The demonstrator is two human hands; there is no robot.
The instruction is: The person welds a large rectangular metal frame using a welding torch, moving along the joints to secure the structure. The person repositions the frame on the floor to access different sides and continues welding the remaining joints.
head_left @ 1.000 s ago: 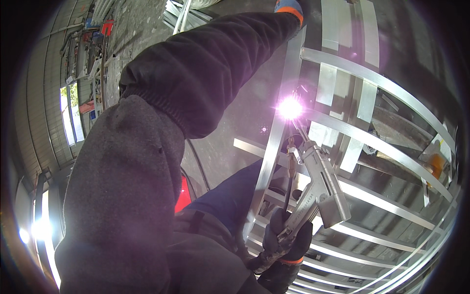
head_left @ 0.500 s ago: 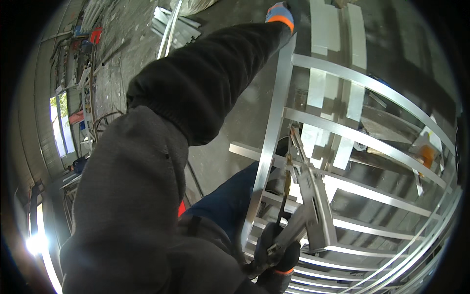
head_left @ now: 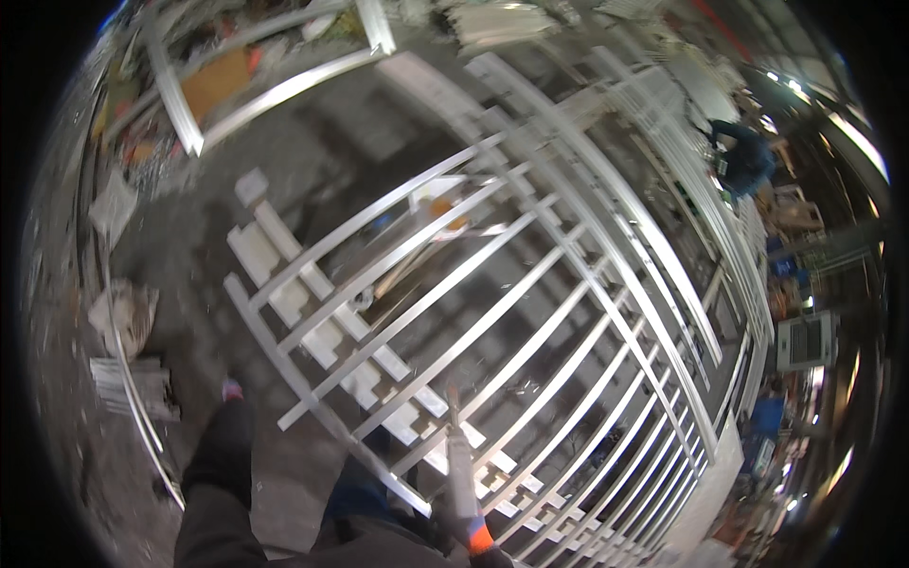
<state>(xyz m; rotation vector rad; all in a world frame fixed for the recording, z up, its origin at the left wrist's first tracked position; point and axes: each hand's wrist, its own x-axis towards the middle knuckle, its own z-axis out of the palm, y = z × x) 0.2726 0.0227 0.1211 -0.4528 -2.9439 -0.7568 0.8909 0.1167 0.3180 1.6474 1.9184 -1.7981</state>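
A large silver metal frame point(head_left: 568, 248) with many parallel bars spans the middle of the view. My right hand point(head_left: 476, 532), gloved with an orange cuff, is at the lower middle, closed around a long silver metal tool point(head_left: 459, 464) with a narrow tip. The tool points away from me over the frame's near bars; its exact kind is unclear. My left arm reaches forward at the lower left. At its end, my left hand point(head_left: 232, 389) is small and blurred, out beyond the frame's left rail, so its fingers cannot be made out.
Pale boards or beams point(head_left: 312, 327) lie under the frame. Another silver frame point(head_left: 284, 90) stands at the far left. A bundle of metal strips point(head_left: 135, 386) lies on the floor at left. A person in dark blue point(head_left: 745, 159) bends over long metal lengths at far right.
My view has swung to the right and takes in much more of the frame and the workshop. The left arm now appears lower left. My right hand still holds the silver tool.
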